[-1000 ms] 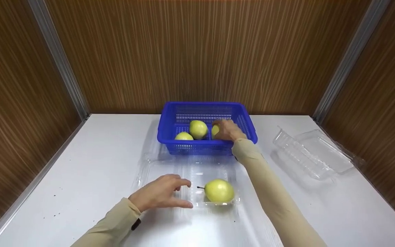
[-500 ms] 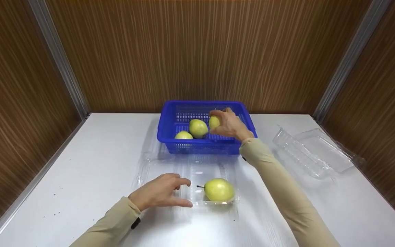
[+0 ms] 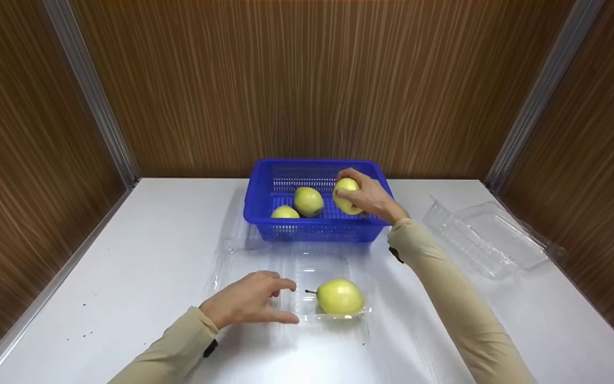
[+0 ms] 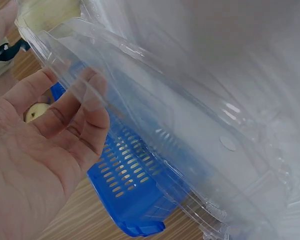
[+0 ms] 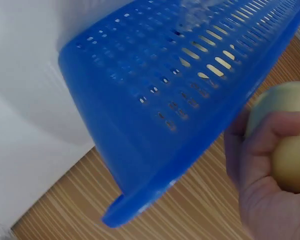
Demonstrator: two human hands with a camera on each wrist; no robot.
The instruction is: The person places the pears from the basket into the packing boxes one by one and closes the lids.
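Pears (image 3: 308, 201), smooth and yellow-green, lie in several spots. The left hand (image 3: 251, 298), thumb and fingers parted, is at a thin, clear plastic tray (image 3: 312, 264), presumably to steady so light a shell; contact is unclear. Two sit in the slotted blue plastic basket (image 3: 328, 232); a stemmed pear (image 3: 340, 296) lies sideways in the tray. Above the basket, the right hand (image 3: 373, 198) grips another pear (image 3: 346, 185), its fingers curled round the bulge, probably against slipping. Far right is a ridged, clear plastic container (image 3: 501, 234).
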